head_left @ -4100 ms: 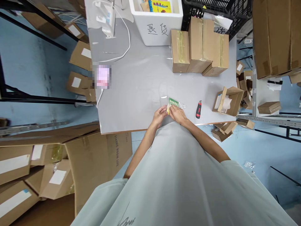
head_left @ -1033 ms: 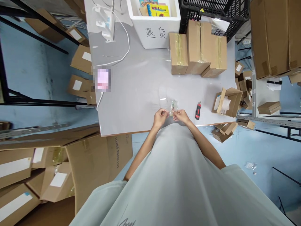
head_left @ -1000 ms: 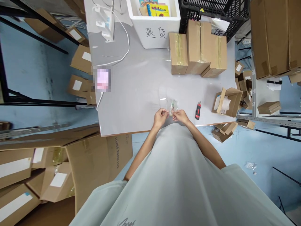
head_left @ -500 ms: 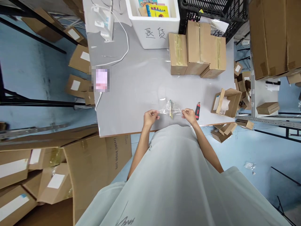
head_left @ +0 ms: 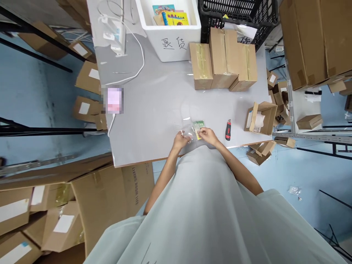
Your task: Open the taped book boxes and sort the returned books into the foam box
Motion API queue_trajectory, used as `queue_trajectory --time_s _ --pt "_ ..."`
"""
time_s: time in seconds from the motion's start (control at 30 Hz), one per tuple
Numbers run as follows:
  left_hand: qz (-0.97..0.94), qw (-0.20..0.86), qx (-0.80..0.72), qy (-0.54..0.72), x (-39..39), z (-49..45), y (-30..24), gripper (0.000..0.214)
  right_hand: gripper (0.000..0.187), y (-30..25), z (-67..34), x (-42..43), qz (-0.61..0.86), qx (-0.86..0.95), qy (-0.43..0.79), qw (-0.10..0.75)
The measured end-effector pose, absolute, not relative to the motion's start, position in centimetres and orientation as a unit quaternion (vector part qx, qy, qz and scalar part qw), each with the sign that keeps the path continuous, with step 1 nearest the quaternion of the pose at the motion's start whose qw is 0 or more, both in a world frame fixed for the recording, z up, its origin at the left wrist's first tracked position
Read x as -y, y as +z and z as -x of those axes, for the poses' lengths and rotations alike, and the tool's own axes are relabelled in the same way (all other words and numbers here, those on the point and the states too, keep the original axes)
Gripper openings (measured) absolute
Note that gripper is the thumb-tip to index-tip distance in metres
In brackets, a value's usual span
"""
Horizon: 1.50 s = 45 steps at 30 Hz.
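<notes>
Near the table's front edge, my left hand (head_left: 180, 140) is closed on a crinkled clear plastic bag (head_left: 188, 129). My right hand (head_left: 209, 136) pinches a small flat green-and-yellow item (head_left: 199, 124) by its right side. The item lies against the bag's right part; whether it sits inside the plastic, I cannot tell. A red-and-black utility knife (head_left: 228, 130) rests on the table to the right of my right hand, apart from it.
The grey tabletop (head_left: 154, 110) carries a white bin (head_left: 170, 42) with books, several cardboard boxes (head_left: 224, 55), a black crate (head_left: 264, 22), an opened carton (head_left: 265, 113) at right and a power strip (head_left: 119, 36) with white cable. A large carton (head_left: 101, 205) stands at lower left.
My hands have come closer together, the right one moving left from the bag's end to the item. The item has turned from edge-on to show its green-and-yellow face.
</notes>
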<state>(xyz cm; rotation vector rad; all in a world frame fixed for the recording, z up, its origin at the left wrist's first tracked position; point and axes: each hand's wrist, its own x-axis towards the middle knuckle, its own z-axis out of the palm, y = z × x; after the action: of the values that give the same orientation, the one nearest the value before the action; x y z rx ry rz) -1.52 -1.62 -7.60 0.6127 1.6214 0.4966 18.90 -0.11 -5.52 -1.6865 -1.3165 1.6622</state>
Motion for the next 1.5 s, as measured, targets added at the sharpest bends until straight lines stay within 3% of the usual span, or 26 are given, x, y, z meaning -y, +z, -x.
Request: queue_trajectory --time_s 0.3,0.43,0.53,0.73,0.8,0.87,1.0,1.13,1.23,1.33,1.5 --pt "-0.380 0.441 -0.775 0.248 1.6 6.2 -9.0 0.035 0.022 -4.4 -24.2 -1.0 0.712 0.392 0.558 0.168" --pt "-0.361 0.523 -0.722 0.272 1.2 5.5 -8.5 0.014 0.027 -4.4 -23.6 -0.7 0.693 0.395 0.573 0.191" --pt "-0.306 0.594 -0.687 0.286 0.9 4.1 -8.0 0.024 0.035 -4.5 -22.6 -0.4 0.683 0.439 0.556 0.179" --pt "-0.275 0.623 -0.665 0.307 0.8 3.2 -7.3 0.030 0.060 -6.1 -20.3 0.0 0.697 0.471 0.540 0.006" --pt "-0.272 0.628 -0.659 0.311 0.8 3.3 -7.0 0.033 0.055 -6.8 -19.1 0.0 0.694 0.411 0.590 0.040" --pt "-0.266 0.639 -0.651 0.312 0.9 3.4 -6.6 0.036 0.037 -7.3 -17.9 0.1 0.689 0.337 0.627 0.134" --pt "-0.239 0.645 -0.636 0.350 0.9 4.0 -6.2 0.042 0.015 -7.4 -16.3 -0.2 0.684 0.297 0.623 0.237" --pt "-0.195 0.620 -0.627 0.430 1.3 3.9 -6.3 0.049 0.018 -6.6 -16.1 -0.8 0.643 0.316 0.639 0.281" --pt "-0.192 0.615 -0.663 0.380 1.8 2.6 -6.6 0.058 0.023 -5.9 -16.1 -1.2 0.608 0.331 0.657 0.300" --pt "-0.213 0.622 -0.678 0.328 2.3 0.9 -6.9 0.049 0.027 -5.1 -16.5 -1.3 0.597 0.325 0.672 0.294" --pt "-0.199 0.608 -0.685 0.347 1.8 0.8 -7.1 0.034 0.026 -3.5 -19.6 -0.6 0.622 0.280 0.674 0.284"
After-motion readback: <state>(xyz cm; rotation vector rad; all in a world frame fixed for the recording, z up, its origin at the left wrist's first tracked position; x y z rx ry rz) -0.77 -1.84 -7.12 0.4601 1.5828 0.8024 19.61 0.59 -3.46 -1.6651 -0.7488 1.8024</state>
